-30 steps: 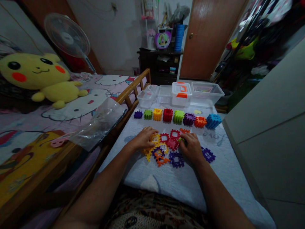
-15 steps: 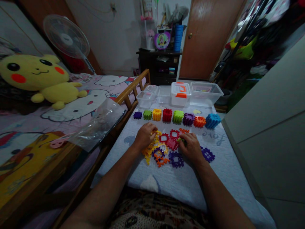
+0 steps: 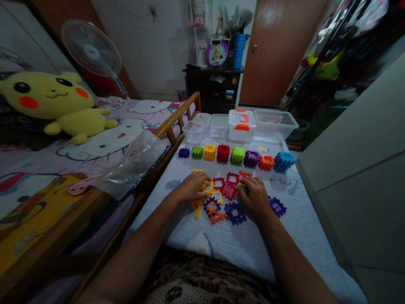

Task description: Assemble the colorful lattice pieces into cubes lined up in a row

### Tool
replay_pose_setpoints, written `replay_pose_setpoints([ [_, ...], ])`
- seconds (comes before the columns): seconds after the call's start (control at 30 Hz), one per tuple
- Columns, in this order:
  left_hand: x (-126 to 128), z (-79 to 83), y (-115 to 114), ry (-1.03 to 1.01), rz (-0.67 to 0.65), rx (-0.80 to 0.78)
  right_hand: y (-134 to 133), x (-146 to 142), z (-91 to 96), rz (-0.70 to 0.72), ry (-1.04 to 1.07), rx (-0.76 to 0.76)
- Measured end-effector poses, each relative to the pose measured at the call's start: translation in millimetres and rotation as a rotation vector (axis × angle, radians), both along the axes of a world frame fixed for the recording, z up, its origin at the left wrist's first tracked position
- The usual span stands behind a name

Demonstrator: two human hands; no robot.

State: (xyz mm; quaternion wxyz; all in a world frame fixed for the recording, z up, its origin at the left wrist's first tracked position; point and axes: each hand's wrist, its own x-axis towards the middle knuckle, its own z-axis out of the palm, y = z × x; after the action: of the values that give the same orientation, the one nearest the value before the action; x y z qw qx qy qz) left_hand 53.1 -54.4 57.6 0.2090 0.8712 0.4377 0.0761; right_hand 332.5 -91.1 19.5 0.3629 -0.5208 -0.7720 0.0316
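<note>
My left hand [image 3: 193, 185] is over the yellow pieces on the left of the loose pile, its thumb and fingers closed on a yellow interlocking building tile [image 3: 207, 187] with a grid window. More yellow pieces [image 3: 196, 206] lie partly under that hand. My right hand [image 3: 254, 194] has its fingers curled round a small green building piece [image 3: 241, 185], mostly hidden. Between the hands lie red tiles [image 3: 230, 191], some of them open frames. Nearer me are a purple tile [image 3: 235, 213] and an orange piece [image 3: 216, 215]. Another purple tile [image 3: 277, 207] lies right of my right hand.
Behind the pile stands a row of tile stacks sorted by colour, from dark purple [image 3: 184, 153] to blue [image 3: 284, 161]. Clear plastic boxes [image 3: 275, 123] and a lidded box [image 3: 241, 126] line the table's far edge. A wooden bed rail [image 3: 177, 118] borders the left side.
My left hand has shifted back towards me and slightly left, from the top of the yellow pieces to the grid-window tile. My right hand stays almost in place with the green piece.
</note>
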Motion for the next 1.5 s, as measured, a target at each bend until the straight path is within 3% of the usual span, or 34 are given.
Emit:
replay_pose_setpoints([
  [0.4,13.2,13.5,1.8,0.139,-0.046,0.047,-0.5,-0.2,0.6,0.002,0.007,0.006],
  [0.53,-5.4,12.2,11.0,0.011,0.005,0.101,-0.3,0.5,0.1,0.004,0.009,0.008],
  [0.67,-33.6,10.6,29.1,-0.112,0.145,0.102,-0.2,0.4,-0.1,0.001,0.008,-0.002],
  [0.83,-48.8,-3.0,44.3,-0.093,0.241,0.068,0.0,-0.1,-1.5,-0.006,0.002,-0.002],
  [1.1,-47.0,-21.2,54.6,-0.063,0.071,0.042,1.5,2.0,-4.6,-0.001,0.001,-0.024],
  [1.5,-41.8,-12.9,61.1,0.139,0.061,0.037,1.6,1.5,-3.4,-0.001,0.002,-0.026],
])
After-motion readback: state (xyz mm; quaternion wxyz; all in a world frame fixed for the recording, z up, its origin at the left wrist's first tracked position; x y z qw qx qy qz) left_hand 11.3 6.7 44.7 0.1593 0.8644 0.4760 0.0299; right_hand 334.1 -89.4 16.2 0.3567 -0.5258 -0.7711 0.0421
